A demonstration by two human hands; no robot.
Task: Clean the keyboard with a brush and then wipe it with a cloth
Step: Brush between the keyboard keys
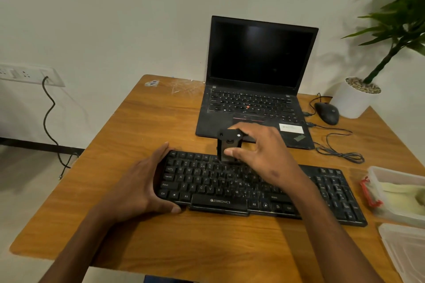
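Note:
A black keyboard [220, 188] lies across the wooden table [128, 126] in front of me. My left hand [142, 184] grips its left end, thumb at the front edge and fingers along the back corner. My right hand [264, 151] holds a small black brush [227, 145] upright, its lower end touching the top key rows near the middle of the keyboard. A pale cloth [404, 195] lies in a clear plastic box [377, 174] at the right edge.
An open black laptop [255, 99] stands just behind the keyboard. A black mouse [327, 112] with its cable and a white plant pot [356, 99] sit at the back right. A clear lid [407, 250] lies at the front right. A wall socket [30, 74] with a hanging cord is left.

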